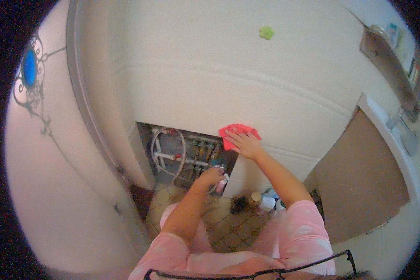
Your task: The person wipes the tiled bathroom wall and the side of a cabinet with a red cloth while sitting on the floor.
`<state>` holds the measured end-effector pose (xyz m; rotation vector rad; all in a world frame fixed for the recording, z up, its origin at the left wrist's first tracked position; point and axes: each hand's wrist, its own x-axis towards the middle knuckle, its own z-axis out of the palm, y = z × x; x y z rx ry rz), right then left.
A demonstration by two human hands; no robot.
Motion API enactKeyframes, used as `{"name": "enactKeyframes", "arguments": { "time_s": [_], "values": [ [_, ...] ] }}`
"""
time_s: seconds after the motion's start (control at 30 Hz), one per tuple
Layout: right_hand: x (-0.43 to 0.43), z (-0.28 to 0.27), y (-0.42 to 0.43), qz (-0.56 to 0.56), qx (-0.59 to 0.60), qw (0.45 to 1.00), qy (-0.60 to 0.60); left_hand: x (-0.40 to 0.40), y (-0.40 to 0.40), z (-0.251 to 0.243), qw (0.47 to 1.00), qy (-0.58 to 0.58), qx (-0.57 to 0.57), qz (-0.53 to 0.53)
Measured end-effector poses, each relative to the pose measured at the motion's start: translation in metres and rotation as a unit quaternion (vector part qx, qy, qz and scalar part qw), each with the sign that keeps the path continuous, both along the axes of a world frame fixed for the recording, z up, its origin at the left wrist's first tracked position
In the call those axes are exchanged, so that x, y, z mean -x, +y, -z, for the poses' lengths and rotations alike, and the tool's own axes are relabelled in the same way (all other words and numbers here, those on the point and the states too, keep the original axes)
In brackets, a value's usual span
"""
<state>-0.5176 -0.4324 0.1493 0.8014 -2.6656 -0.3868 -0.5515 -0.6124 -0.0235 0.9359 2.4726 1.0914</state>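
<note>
My right hand (245,145) presses a red cloth (240,130) flat on the pale wall, just above the upper right corner of a square opening. Inside that opening show white pipes (166,156) with red valve handles, a looped hose (184,143) and several fittings. My left hand (211,176) is at the lower right part of the opening, its fingers curled around the head of a spray bottle (221,185) with a pinkish body. The fingertips are partly hidden.
Bottles and a jar with a white lid (267,203) stand on the tiled floor (227,224) to the right. A door with a metal scroll ornament (29,68) is at the left, a brown-fronted cabinet (367,175) and a wall shelf (388,66) at the right. A green flower-shaped piece (266,33) is on the wall.
</note>
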Motion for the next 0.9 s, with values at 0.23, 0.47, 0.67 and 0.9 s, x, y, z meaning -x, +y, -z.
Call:
{"name": "enactKeyframes", "arguments": {
  "time_s": [0.23, 0.47, 0.67, 0.9],
  "values": [
    [-0.047, -0.008, 0.103, 0.146, 0.045, 0.977, 0.151, 0.0, 0.012, -0.016, 0.999, 0.019, 0.029, 0.032],
    [-0.058, -0.023, 0.156, 0.183, 0.195, 0.886, 0.379, 0.007, -0.004, 0.008, 0.997, -0.055, -0.05, 0.0],
    [-0.075, -0.029, 0.178, 0.087, 0.422, 0.844, 0.319, 0.008, 0.008, 0.004, 0.999, -0.023, 0.036, -0.004],
    [-0.095, -0.058, 0.204, 0.269, 0.538, 0.639, 0.48, 0.015, 0.003, 0.021, 0.999, -0.009, 0.03, 0.005]
  ]
}}
